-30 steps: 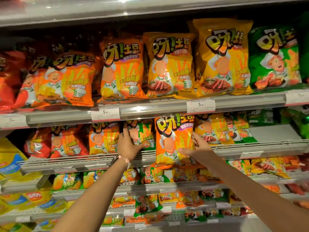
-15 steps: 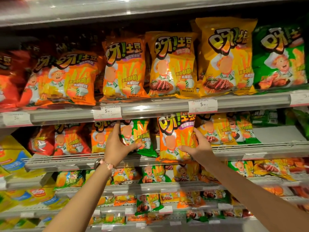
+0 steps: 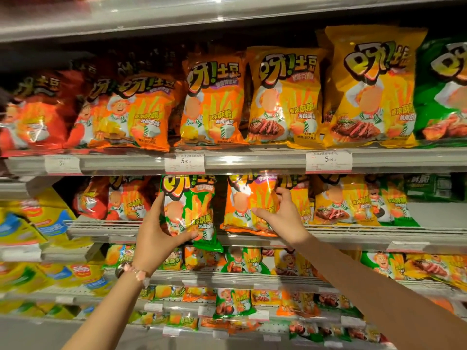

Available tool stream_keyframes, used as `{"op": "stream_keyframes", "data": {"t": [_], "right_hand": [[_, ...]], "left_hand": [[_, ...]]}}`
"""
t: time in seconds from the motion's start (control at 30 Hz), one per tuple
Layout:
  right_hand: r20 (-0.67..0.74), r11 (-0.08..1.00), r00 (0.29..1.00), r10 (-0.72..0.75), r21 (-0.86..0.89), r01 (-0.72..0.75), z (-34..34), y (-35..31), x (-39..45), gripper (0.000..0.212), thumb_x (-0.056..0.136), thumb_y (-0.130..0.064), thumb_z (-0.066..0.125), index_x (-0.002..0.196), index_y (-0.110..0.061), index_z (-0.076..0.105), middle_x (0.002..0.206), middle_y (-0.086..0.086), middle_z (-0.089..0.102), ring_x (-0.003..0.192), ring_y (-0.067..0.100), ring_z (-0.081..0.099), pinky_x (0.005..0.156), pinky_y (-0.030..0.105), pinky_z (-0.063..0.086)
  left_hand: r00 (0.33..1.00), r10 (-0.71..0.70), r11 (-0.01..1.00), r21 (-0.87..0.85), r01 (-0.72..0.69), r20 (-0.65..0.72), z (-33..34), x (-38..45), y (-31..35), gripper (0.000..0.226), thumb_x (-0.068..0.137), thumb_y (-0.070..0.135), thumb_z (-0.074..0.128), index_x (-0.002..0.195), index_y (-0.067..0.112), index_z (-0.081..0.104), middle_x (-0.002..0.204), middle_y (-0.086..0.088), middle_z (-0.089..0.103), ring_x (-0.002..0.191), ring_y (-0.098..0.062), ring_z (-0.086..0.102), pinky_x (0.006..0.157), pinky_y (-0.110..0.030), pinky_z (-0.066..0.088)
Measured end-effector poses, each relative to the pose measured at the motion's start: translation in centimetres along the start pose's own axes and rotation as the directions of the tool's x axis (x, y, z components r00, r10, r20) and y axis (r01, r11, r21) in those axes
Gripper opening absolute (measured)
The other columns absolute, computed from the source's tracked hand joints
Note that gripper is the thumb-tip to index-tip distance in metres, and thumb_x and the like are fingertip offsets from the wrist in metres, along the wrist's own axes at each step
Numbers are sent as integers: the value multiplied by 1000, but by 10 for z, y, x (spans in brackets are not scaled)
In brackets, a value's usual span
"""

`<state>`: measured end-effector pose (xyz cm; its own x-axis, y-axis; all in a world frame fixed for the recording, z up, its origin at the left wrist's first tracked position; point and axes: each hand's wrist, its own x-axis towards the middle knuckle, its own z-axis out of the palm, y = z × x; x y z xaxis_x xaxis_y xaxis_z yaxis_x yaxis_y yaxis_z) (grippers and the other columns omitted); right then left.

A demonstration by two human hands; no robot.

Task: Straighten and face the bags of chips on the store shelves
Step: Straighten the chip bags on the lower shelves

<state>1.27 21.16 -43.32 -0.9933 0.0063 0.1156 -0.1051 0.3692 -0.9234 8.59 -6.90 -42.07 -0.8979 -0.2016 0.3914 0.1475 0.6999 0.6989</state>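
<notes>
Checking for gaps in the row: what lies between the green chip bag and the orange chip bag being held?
Head view: a dark empty gap separates the green chip bag from the orange chip bag.

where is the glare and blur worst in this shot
Head view: glare flares on the orange bag under the right hand and streaks the green bag in the left hand; ceiling lights bounce off the top shelf edge. The yellow bags at far left are smeared by blur, and the wide lens bows the shelf rails.
</notes>
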Motion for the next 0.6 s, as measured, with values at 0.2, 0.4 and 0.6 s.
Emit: {"op": "stream_keyframes", "data": {"t": [0.2,0.4,0.6], "right_hand": [[-60,992,997,-52,-119,44,42,-18,19,78,76,-40,75,138,-14,34,141,7,31,127,23,39,95,26,32],[-59,990,997,-43,-137,35,68,-22,30,72,82,-34,72,139,-9,36,137,10,33,124,25,44,96,24,34],[-56,959,997,-44,-284,27,75,-19,36,71,88,-41,62,142,-5,34,143,14,37,130,31,39,103,35,35]], "left_hand": [[995,-75,997,-28,74,-58,-15,-15,-7,124,48,53,82,151,22,22,153,3,32,136,-9,30,108,-38,33],[990,-104,995,-22,102,-95,-29,-30,-16,125,45,53,82,151,21,24,150,-1,38,134,-12,35,105,-40,38],[993,-99,995,-36,97,-60,-29,-36,-15,123,45,50,84,150,25,25,149,6,37,128,-1,30,103,-34,37]]}}
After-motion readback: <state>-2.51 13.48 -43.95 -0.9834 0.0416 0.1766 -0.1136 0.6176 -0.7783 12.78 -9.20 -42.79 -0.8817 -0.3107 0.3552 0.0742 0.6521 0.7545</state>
